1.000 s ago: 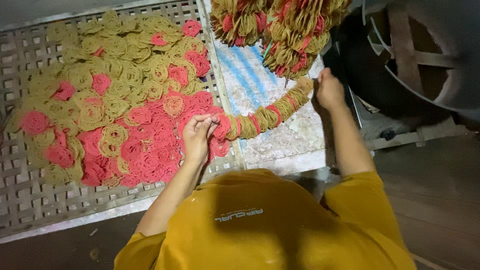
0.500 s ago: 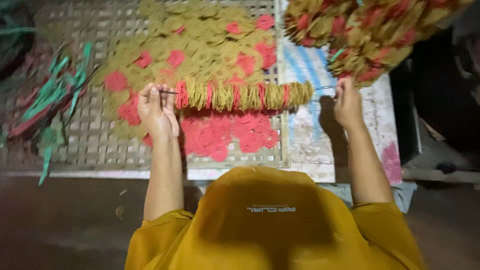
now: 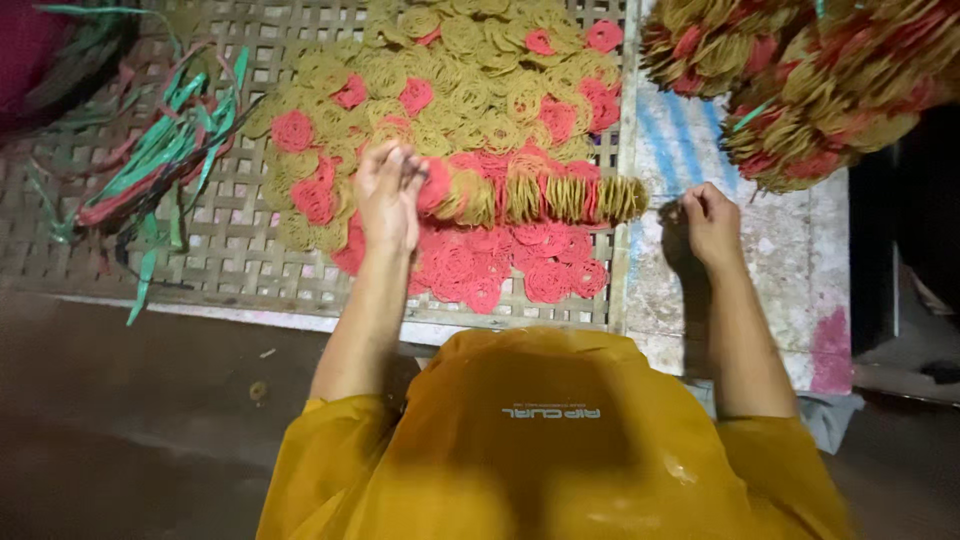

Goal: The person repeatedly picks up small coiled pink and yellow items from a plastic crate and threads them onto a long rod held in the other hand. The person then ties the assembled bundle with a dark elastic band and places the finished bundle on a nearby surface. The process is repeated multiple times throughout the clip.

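Note:
A row of yellow and pink coiled discs (image 3: 535,196), threaded together side by side, stretches level between my two hands above the woven lattice tray (image 3: 230,262). My left hand (image 3: 388,192) pinches the row's left end. My right hand (image 3: 708,218) is closed on the thin string at the right end. Beneath lies a flat spread of loose yellow and pink coils (image 3: 470,110) on the tray. My yellow shirt fills the bottom of the view.
Green and pink plastic strips (image 3: 165,150) lie in a heap at the tray's left. Bundles of strung coils (image 3: 820,75) hang at the upper right over a painted white slab (image 3: 790,260). Dark floor runs along the tray's near edge.
The strung row has swung from slanting up to the right to level. My left hand has come closer to the row's left end. The view has shifted left, showing the plastic strips.

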Available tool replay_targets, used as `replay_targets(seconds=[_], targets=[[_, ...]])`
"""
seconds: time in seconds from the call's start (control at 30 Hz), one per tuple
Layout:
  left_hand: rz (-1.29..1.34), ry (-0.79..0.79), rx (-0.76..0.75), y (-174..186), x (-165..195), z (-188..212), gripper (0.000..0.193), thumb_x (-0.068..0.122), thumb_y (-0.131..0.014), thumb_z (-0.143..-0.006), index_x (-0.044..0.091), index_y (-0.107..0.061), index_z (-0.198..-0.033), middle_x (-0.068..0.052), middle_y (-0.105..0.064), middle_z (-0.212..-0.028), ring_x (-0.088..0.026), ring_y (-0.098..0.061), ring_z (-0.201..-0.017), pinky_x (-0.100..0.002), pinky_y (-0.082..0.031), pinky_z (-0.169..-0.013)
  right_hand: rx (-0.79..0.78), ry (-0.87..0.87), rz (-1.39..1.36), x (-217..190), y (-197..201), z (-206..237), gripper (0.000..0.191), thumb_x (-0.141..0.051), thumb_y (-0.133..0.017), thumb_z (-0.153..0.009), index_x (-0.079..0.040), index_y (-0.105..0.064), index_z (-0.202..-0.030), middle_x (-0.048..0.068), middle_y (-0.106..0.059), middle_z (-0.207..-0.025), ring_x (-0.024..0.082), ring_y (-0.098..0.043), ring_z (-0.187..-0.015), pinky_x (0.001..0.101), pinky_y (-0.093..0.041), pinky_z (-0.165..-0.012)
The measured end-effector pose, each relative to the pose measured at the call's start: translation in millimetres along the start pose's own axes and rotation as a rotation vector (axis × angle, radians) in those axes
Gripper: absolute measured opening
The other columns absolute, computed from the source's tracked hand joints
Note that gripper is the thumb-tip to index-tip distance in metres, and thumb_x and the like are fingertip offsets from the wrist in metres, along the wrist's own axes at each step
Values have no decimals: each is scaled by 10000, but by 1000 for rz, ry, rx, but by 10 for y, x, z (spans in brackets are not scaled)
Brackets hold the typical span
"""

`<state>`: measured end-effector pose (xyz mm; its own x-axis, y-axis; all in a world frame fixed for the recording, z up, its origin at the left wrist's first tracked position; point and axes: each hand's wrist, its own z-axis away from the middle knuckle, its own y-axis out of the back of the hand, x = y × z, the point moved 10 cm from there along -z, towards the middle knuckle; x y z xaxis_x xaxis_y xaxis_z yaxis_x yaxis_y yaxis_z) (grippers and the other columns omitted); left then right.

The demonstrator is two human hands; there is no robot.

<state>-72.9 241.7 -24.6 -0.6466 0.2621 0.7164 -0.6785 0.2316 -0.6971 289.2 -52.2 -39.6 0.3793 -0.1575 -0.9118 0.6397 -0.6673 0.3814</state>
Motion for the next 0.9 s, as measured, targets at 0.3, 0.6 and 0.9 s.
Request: replay_targets(seconds=[0.3,0.6,0.9], targets=[[28,-48,-427,-1561,394,34,82,64,-660,-1051,52,-637,-1128,-112,-704,-1033,-195,-700,-906,-366,-622,-830,215,-224,-1176,78,-368,-247,68,-92,-611,-937,-51,-610,-883,147,-702,-983,187,-615,-783,267,-499,-703],[-275,-220,-37,-12,516,-239,77,83,-661,-1036,62,-619,-1098,-72,-709,-1051,-120,-662,-840,-245,-533,-703,143,-233,-1094,219,-290,-416,47,-64,-603,-987,-61,-602,-940,137,-690,-927,189,-621,-785,276,-530,-738],[-647,-392,300,1188,714,185,162,93,-562,-1058,20,-649,-1174,-36,-687,-1026,-73,-630,-857,-215,-543,-736,43,-250,-995,465,-405,-493,74,-109,-603,-1049,-124,-578,-980,109,-697,-986,156,-612,-780,229,-477,-611]])
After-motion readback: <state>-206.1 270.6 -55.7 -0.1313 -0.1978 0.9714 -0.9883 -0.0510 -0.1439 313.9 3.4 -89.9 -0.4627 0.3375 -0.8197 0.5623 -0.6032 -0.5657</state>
